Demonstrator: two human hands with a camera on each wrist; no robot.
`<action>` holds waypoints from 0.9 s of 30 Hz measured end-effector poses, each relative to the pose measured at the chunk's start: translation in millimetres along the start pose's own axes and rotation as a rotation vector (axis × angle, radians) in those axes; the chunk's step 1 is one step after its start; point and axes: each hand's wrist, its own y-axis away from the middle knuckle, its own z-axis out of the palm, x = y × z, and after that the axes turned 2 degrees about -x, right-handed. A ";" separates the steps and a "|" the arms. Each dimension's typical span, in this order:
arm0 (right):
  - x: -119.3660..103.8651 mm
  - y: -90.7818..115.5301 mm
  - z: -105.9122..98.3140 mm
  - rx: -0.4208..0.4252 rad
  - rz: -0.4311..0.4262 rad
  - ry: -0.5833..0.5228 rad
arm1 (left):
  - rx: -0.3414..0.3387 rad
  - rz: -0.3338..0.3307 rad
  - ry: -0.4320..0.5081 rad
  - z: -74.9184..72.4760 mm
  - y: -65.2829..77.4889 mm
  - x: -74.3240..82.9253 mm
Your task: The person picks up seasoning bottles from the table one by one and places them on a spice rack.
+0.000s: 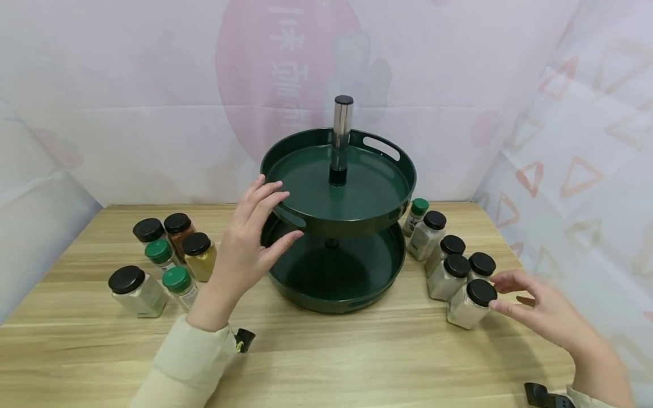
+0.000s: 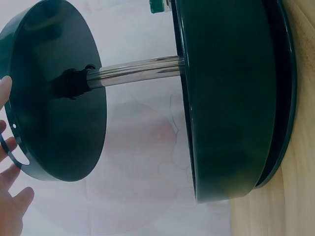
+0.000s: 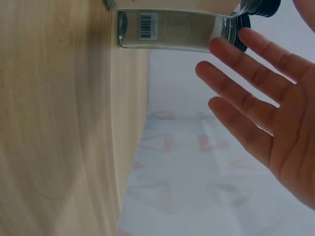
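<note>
A dark green two-tier round tray stand (image 1: 326,224) with a metal post stands on the table. My left hand (image 1: 245,238), fingers spread, is at the left front rim of the upper tier, by its handle slot. In the left wrist view the fingertips (image 2: 10,143) overlap that slot. At the right, my right hand (image 1: 535,309) reaches to the black lid of the nearest spice jar (image 1: 469,306), thumb and fingers apart around the lid's side. The right wrist view has its fingers (image 3: 236,83) extended, the upper ones right at a jar's lid (image 3: 238,32).
Several spice jars (image 1: 444,277) with black lids and a green-capped bottle (image 1: 415,215) cluster right of the stand. Left of it are more black-lidded jars (image 1: 138,292) and green-capped bottles (image 1: 179,286). A printed cloth (image 1: 168,113) hangs behind the wooden table (image 1: 326,357).
</note>
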 end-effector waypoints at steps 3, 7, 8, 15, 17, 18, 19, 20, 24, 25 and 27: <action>0.4 2.0 3.9 -0.008 -0.020 -0.018 | 0.003 -0.013 0.021 2.6 0.1 0.5; -0.3 2.5 8.1 -0.031 -0.047 -0.036 | 0.004 -0.035 0.047 4.2 0.6 1.7; -0.7 2.4 9.1 -0.037 -0.054 -0.043 | 0.005 -0.041 0.053 4.4 0.7 1.8; -4.1 -0.5 15.4 -0.078 -0.087 -0.075 | 0.011 -0.064 0.068 5.1 3.2 0.4; -4.3 -1.3 16.1 -0.082 -0.084 -0.077 | 0.021 -0.063 0.072 6.3 3.9 -0.5; -4.1 -2.0 16.5 -0.082 -0.082 -0.080 | 0.028 -0.059 0.074 7.0 4.3 -1.0; -3.7 -2.6 16.9 -0.082 -0.081 -0.087 | 0.036 -0.055 0.079 7.8 4.6 -1.4; -3.1 -3.3 17.3 -0.085 -0.085 -0.099 | 0.044 -0.050 0.084 8.5 4.9 -1.7; 0.2 -5.9 20.4 -0.114 -0.116 -0.195 | 0.078 -0.030 0.102 10.8 5.5 -3.1; 1.0 -6.3 21.2 -0.123 -0.125 -0.224 | 0.084 -0.028 0.104 11.3 5.4 -3.2; 2.0 -6.5 22.7 -0.141 -0.139 -0.276 | 0.090 -0.022 0.104 11.9 5.4 -3.6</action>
